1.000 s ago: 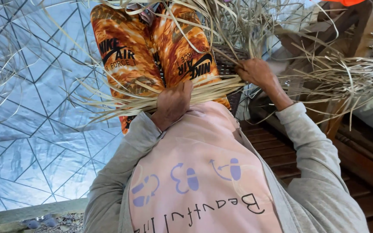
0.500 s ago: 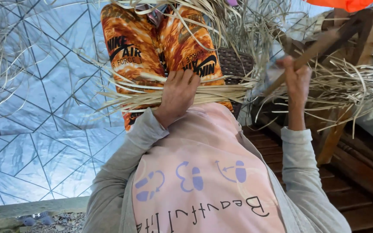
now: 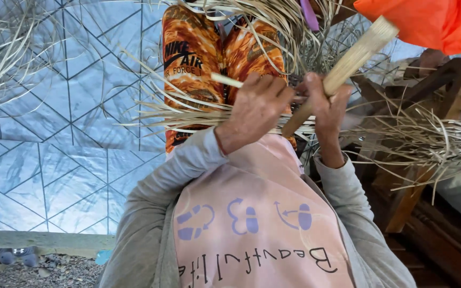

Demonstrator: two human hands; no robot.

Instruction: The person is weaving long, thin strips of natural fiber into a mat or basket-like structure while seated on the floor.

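Wooden stick (image 3: 348,63) clasped in right hand (image 3: 324,106) fingers; left hand (image 3: 257,109) fingers closed over straw strips (image 3: 188,114).

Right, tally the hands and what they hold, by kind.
Hands: 2 (left hand, right hand)
Wooden stick: 1
Straw bundle: 1
Total: 4
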